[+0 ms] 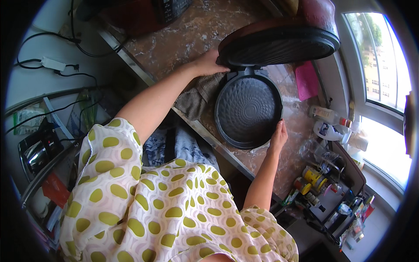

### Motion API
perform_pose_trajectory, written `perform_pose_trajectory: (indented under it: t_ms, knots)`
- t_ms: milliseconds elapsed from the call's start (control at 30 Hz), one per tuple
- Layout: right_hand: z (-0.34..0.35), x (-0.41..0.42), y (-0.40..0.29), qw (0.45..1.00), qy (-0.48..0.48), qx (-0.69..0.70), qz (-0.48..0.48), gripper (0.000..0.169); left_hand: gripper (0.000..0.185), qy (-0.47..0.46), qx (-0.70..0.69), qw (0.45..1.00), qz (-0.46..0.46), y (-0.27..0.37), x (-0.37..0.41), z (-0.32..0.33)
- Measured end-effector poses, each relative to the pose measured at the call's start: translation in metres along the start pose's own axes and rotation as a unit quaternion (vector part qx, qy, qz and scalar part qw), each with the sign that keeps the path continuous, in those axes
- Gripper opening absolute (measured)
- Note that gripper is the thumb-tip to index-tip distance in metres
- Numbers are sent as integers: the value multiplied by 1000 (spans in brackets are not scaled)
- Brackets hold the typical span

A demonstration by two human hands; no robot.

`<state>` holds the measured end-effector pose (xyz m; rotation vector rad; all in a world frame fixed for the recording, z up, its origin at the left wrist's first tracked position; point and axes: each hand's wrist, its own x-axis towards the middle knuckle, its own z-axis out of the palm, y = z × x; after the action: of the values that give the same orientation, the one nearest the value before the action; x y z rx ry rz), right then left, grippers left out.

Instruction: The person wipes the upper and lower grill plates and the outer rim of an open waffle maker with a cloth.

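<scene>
A round electric griddle stands with its lid raised; the lid's dark ribbed underside (281, 46) faces down. The lower plate (250, 111) is dark, patterned and bare. My left hand (211, 64) is at the lid's left edge near the hinge; some of its fingers are hidden, so its hold is unclear. My right hand (279, 133) grips the lower plate's rim at the lower right. A crumpled grey-brown cloth (198, 98) lies left of the plate, below my left hand.
The griddle sits on a brown marbled countertop (157, 52) with a metal edge. A pink perforated mat (306, 81) lies to its right. Bottles (324, 114), a glass jug (330, 162) and jars (314, 177) line the window side. A red-and-black appliance (137, 16) stands at the back left.
</scene>
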<state>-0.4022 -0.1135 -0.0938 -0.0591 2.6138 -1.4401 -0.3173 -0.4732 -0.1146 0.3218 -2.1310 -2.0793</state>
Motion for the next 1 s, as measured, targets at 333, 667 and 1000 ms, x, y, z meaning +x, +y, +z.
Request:
perform_pose_trajectory:
  t_ms: [333, 667, 1000]
  knots:
    - [7, -3, -21, 981, 13, -179, -75, 37, 53, 149, 237, 959, -51, -1, -6, 15]
    - [4, -2, -18, 979, 13, -183, -85, 36, 47, 315, 228, 919, -68, -15, -9, 35]
    - [4, -4, -27, 988, -6, -152, -38, 38, 19, 250, -187, 943, -118, -7, -26, -8]
